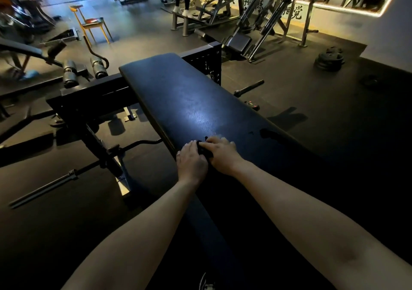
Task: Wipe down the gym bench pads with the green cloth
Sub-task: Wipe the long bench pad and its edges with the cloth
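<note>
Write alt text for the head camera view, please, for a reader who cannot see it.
Two bare hands, left hand and right hand, press a dark cloth onto a long black bench pad in a dim gym. A yellow chair and weight machines stand behind.

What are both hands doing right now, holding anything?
Left hand: pressing on the cloth on the bench pad; grip cannot be told.
Right hand: same, on the cloth; grip cannot be told.

Bench pad [182, 93] (dark, glossy) bears a cloth [204, 150].
</note>
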`<state>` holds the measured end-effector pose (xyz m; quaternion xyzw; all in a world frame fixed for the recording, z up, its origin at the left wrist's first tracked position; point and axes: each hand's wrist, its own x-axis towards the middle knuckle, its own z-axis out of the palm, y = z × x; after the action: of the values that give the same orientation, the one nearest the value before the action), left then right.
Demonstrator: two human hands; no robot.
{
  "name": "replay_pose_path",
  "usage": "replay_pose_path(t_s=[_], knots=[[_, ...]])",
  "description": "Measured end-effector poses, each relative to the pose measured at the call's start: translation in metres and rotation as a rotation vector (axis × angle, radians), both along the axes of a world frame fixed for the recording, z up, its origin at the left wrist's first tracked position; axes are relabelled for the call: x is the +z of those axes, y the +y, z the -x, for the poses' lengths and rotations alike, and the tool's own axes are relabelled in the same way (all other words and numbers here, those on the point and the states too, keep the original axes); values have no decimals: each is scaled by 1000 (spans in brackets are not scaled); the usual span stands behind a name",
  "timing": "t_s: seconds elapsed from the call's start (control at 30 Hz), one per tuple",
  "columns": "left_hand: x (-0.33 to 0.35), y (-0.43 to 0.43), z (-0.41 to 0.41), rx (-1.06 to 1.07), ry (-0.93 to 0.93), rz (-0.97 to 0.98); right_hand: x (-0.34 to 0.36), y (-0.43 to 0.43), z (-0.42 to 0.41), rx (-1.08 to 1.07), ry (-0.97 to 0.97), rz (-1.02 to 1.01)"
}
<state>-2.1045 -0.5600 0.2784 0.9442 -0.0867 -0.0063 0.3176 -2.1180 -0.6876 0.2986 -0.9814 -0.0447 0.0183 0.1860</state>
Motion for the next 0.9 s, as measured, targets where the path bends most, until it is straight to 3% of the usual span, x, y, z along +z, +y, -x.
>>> replay_pose_path(t_s=[0.17,0.37,0.7,0.8,0.9], knots=[[9,-18,-50,-164,-60,-113,-12,-18,-20,-69,-70,86],[-1,-30,-67,-228,21,-177,-23,-39,-49,-146,-112,120],[-11,-32,-62,-255,-37,-343,-11,-123,-76,-682,-2,101],[-10,-34,-63,-241,-33,-345,-8,-76,-83,-488,-57,-29],[-8,-36,-65,-225,-15,-306,-4,-34,-87,-244,-69,-22]])
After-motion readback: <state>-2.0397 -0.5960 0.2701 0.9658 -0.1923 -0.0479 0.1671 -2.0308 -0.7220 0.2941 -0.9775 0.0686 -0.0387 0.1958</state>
